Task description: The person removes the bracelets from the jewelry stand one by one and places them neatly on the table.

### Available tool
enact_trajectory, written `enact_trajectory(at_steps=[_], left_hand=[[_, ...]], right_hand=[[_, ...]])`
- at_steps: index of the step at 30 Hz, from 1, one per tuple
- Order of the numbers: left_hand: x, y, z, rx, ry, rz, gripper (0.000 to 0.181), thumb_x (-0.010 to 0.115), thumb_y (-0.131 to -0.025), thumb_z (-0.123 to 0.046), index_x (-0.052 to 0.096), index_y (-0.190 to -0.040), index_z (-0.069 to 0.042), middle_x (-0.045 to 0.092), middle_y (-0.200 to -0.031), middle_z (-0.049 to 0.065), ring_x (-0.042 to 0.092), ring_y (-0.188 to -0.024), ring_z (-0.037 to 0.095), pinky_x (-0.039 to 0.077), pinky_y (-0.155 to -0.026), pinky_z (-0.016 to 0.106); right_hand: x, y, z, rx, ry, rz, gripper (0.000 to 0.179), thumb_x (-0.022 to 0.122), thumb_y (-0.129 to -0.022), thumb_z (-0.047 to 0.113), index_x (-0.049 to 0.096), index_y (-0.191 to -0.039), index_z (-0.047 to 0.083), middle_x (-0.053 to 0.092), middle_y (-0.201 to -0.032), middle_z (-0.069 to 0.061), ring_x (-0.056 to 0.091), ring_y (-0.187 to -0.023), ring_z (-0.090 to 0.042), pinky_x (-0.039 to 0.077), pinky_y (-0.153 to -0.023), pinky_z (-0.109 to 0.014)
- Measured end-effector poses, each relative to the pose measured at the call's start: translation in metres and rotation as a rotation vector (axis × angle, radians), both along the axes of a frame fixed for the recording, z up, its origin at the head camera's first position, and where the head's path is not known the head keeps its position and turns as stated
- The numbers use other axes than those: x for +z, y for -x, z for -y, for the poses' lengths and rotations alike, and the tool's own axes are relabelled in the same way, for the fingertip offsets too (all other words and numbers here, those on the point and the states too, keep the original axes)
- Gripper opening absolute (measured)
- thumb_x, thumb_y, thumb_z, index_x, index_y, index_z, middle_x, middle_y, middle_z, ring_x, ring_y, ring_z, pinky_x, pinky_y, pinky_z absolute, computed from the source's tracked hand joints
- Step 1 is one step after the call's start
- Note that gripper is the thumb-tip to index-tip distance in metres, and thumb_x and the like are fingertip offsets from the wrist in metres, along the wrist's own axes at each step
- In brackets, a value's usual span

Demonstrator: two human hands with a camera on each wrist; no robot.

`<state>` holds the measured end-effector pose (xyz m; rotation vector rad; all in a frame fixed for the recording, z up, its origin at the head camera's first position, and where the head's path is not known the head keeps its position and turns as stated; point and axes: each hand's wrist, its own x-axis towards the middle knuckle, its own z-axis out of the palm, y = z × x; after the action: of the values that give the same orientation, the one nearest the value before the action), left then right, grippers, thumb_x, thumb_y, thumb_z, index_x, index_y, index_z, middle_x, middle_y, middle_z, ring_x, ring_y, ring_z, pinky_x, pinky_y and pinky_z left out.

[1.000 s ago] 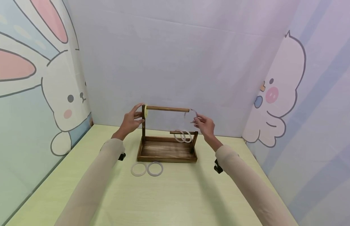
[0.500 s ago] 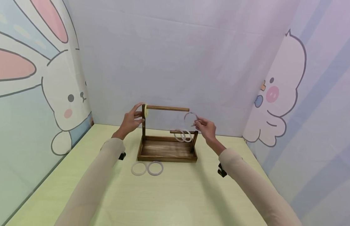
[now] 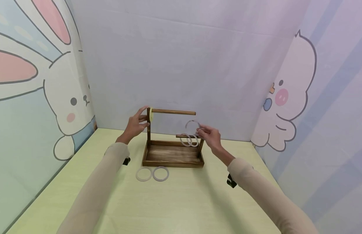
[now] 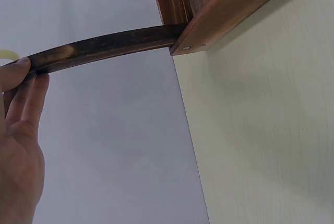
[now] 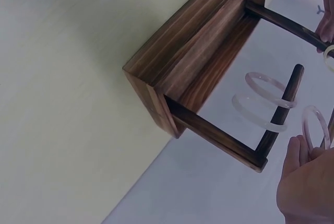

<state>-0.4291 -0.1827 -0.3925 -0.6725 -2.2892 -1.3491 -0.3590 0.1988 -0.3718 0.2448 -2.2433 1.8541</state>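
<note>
Left hand [image 3: 135, 127] at 10 o'clock pinches the post [image 4: 104, 49], thumb opposite fingers. Right hand [image 3: 211, 136] at 3 o'clock: fingers closed on a ring [image 3: 192, 121], clear of the upper bar [image 3: 173, 112], 6 o'clock from its tip. Probably best: brace post, hold ring square, avoid bumping the hung rings [image 5: 261, 121].

Head view looks down across the tabletop [image 3: 175, 204] to its far edge; nearer wrist views share the stand [image 3: 172, 164] from opposite ends
</note>
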Motion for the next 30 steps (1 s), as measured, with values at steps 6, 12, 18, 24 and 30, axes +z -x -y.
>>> enact_trajectory(at_steps=[6, 12, 18, 24, 30], left_hand=[[-0.001, 0.000, 0.000, 0.004, -0.003, 0.004, 0.088, 0.074, -0.091, 0.009, 0.037, -0.162, -0.029, 0.066, -0.134, 0.024, 0.067, -0.122, 0.039, 0.056, -0.098, 0.057], [0.000, -0.001, -0.001, -0.007, -0.007, 0.004, 0.087, 0.074, -0.092, 0.009, 0.037, -0.162, -0.028, 0.066, -0.134, 0.025, 0.067, -0.121, 0.041, 0.055, -0.099, 0.059], [0.000, -0.001, -0.002, -0.006, -0.005, 0.011, 0.087, 0.074, -0.092, 0.008, 0.037, -0.162, -0.029, 0.066, -0.134, 0.025, 0.067, -0.121, 0.040, 0.055, -0.099, 0.059], [0.001, -0.001, -0.003, -0.004, -0.005, 0.021, 0.086, 0.074, -0.093, 0.008, 0.036, -0.162, -0.028, 0.066, -0.135, 0.025, 0.066, -0.122, 0.040, 0.055, -0.099, 0.058], [0.002, -0.002, -0.001, -0.001, 0.003, 0.027, 0.086, 0.073, -0.093, 0.007, 0.035, -0.163, -0.025, 0.065, -0.136, 0.025, 0.065, -0.124, 0.040, 0.054, -0.099, 0.058]], right_hand=[[-0.005, -0.009, 0.003, 0.036, -0.017, 0.018, 0.037, 0.066, -0.102, 0.005, 0.063, -0.138, -0.005, 0.071, -0.122, -0.028, 0.073, -0.109, -0.036, 0.061, -0.087, -0.032], [-0.008, -0.019, 0.004, 0.062, -0.013, 0.068, 0.038, 0.067, -0.102, 0.005, 0.063, -0.139, -0.005, 0.071, -0.123, -0.027, 0.074, -0.108, -0.035, 0.060, -0.091, -0.040], [-0.018, -0.029, 0.007, 0.090, -0.004, 0.115, 0.038, 0.067, -0.102, 0.005, 0.064, -0.139, -0.003, 0.071, -0.123, -0.026, 0.075, -0.106, -0.031, 0.061, -0.090, -0.038], [-0.030, -0.036, 0.009, 0.116, -0.041, 0.136, 0.037, 0.068, -0.101, 0.005, 0.066, -0.137, -0.002, 0.072, -0.120, -0.025, 0.077, -0.095, -0.018, 0.062, -0.084, -0.031], [-0.047, -0.047, 0.011, 0.159, -0.043, 0.178, 0.036, 0.067, -0.102, 0.005, 0.066, -0.137, -0.003, 0.071, -0.121, -0.027, 0.074, -0.106, -0.037, 0.063, -0.086, -0.038]])
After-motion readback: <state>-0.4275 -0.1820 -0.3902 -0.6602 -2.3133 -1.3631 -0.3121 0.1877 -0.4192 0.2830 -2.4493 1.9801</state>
